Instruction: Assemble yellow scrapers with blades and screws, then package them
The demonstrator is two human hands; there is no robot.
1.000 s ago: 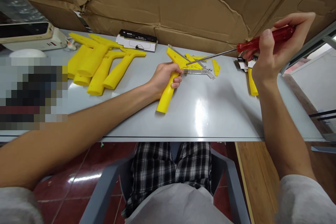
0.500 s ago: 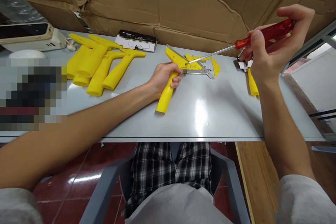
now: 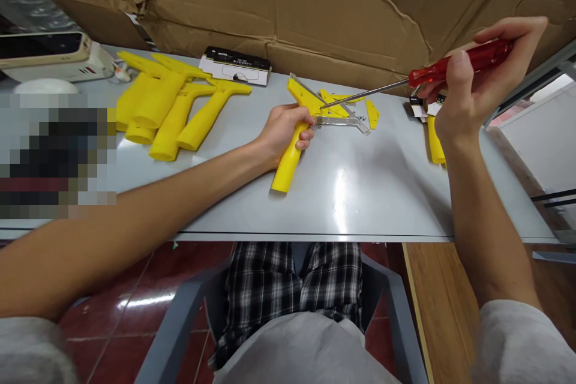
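Observation:
My left hand (image 3: 283, 130) is closed round the tubular handle of a yellow plastic scraper (image 3: 287, 169), near its wide head. My right hand (image 3: 472, 96) grips the red handle of a screwdriver (image 3: 463, 63), fingers wrapped about it and thumb along the side. The shaft slants down to the left, its tip at a hole in the scraper's head. Just right of the head lie a clear angled strip (image 3: 342, 122), loose yellow plates (image 3: 372, 114) and several tiny screws (image 3: 361, 118).
Several yellow scrapers (image 3: 159, 99) lie piled on the left of the grey table (image 3: 382, 204). A black-and-white box (image 3: 234, 66) sits behind them. More yellow handles (image 3: 435, 141) and a small box lie near my right wrist. Cardboard (image 3: 333, 12) lines the back. A white device (image 3: 54, 60) stands far left.
The red screwdriver handle and my right hand have shifted slightly right, with the grip turned a little. The scraper stays in my left hand, and the tip remains at its head.

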